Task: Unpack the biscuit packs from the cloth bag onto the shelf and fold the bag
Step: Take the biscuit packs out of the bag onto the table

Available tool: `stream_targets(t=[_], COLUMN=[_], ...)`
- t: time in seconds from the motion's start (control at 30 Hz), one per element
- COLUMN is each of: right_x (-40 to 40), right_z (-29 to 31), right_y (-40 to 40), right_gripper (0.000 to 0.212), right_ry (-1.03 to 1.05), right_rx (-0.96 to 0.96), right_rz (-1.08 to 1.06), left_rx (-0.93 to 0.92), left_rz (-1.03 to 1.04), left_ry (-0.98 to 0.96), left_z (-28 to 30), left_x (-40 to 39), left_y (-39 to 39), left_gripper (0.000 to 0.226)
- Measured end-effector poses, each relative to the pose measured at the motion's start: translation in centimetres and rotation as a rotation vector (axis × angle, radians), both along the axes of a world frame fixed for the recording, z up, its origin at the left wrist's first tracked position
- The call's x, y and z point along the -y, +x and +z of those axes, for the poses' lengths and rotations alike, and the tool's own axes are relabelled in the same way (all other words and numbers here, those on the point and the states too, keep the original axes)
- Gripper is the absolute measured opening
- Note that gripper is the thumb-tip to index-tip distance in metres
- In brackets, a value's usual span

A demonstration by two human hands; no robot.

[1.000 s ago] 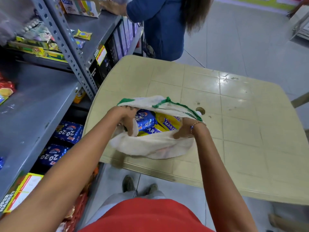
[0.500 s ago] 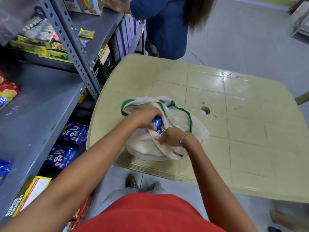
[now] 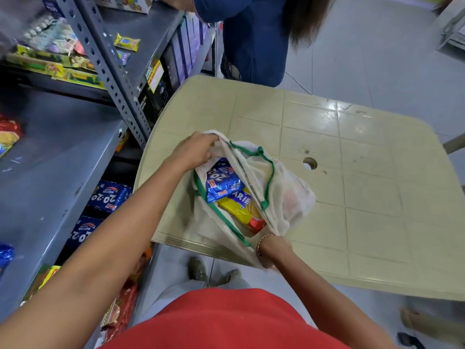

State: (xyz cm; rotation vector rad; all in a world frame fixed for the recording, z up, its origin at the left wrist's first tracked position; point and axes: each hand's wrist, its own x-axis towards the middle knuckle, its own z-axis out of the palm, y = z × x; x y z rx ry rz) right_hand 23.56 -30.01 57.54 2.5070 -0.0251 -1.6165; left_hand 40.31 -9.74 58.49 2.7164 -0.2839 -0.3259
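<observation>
A white cloth bag (image 3: 289,197) with green trim lies on the near left corner of the beige table (image 3: 364,197). My left hand (image 3: 195,151) grips the bag's far rim. My right hand (image 3: 273,249) grips the near rim at the table edge, and the mouth is pulled wide between them. Inside lie a blue 20-20 biscuit pack (image 3: 222,183) and a yellow Marie biscuit pack (image 3: 242,214) under it. The grey metal shelf (image 3: 57,157) stands to my left.
More blue 20-20 packs (image 3: 109,196) sit on the lower shelf level. Snack packets and boxes fill the upper shelves. A person in blue (image 3: 254,41) stands beyond the table's far edge. A round hole (image 3: 309,163) marks the table's middle.
Half a second ago both hands were close together over the bag's mouth. They have moved apart, pulling the mouth open lengthwise so the packs show.
</observation>
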Motion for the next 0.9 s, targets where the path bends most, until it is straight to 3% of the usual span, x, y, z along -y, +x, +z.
stream_targets(t=[0.07,0.17,0.2,0.27,0.33,0.4,0.5,0.6,0.73,0.8,0.9], right_x=[1.0,2.7,2.4,1.2,-0.8,-1.9,-2.0,-0.7,1.8,2.5,3.1], right_z=[-1.0,-1.4,-0.9,-0.5,-0.6,-0.8,-0.4,-0.6,0.2,0.7,0.4], right_y=[1.0,2.0,2.6,4.0,5.5,6.3,6.8,8.2,11.8,13.8,16.4], right_gripper=[0.039,0.033,0.025,0.010,0.019,0.035,0.062,0.064,0.058,0.062,0.079], right_ry=[-0.034,0.135,0.204,0.254,0.367,0.439,0.470,0.502,0.675,0.712,0.600], right_rx=[0.057,0.135,0.205,0.156,0.199,0.356,0.605,0.756,0.925,0.985,0.934], right_rz=[-0.153,0.057,0.003,-0.058,-0.175,-0.199,-0.362,-0.498,-0.700,-0.762,-0.790], left_rx=[0.023,-0.031,-0.043,-0.048,0.008,0.010,-0.055,-0.054,0.031,0.027,0.049], left_rz=[0.036,-0.020,-0.049,-0.093,-0.167,-0.210,-0.164,-0.106,-0.089,-0.048,0.098], left_ry=[0.049,0.019,-0.021,-0.131,-0.190,-0.181,0.019,0.042,0.079,-0.001,-0.088], left_z=[-0.3,-0.9,-0.7,-0.3,-1.0,-2.3,-4.6,-5.5,-6.4,-6.6,-5.5], left_x=[-0.1,-0.3,-0.3,0.4,2.1,4.0,4.5,3.3,2.4,2.1,1.9], left_y=[0.0,0.0,-0.2,-1.3,-2.9,-5.2,-7.1,-8.0,-9.9,-10.0,-8.0], left_gripper=[0.040,0.034,0.030,0.026,0.026,0.043,0.087,0.104,0.093,0.085,0.073])
